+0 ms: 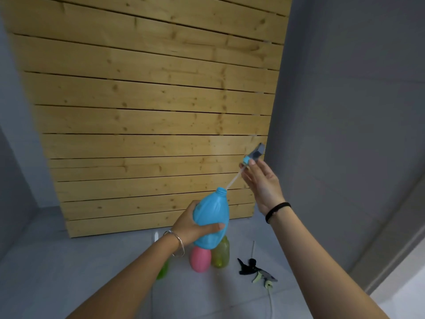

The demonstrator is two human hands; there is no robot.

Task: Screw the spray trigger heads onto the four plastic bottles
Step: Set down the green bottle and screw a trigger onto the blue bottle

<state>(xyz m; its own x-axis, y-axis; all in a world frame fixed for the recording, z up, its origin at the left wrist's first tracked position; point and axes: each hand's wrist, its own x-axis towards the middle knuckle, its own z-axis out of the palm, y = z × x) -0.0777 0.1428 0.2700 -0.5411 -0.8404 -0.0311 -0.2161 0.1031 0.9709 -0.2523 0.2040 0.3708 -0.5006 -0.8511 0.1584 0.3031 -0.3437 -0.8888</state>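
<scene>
My left hand [192, 226] grips a blue plastic bottle [211, 217] around its body, tilted with the open neck pointing up and right. My right hand [259, 180] pinches a blue and grey spray trigger head [254, 155] above the bottle; its thin dip tube [234, 179] runs down into the bottle's neck. On the grey floor stand a pink bottle [200, 259], a yellow-green bottle [220, 254] and a green bottle [162, 271], the last partly hidden by my left forearm. Loose trigger heads [255, 270] lie to their right.
A wall of pale wooden slats [149, 111] rises just behind the bottles. Grey walls [345, 111] close in on the right and left. A small white object [156, 236] stands on the floor by the slats. A lighter floor strip [404, 284] shows at the right.
</scene>
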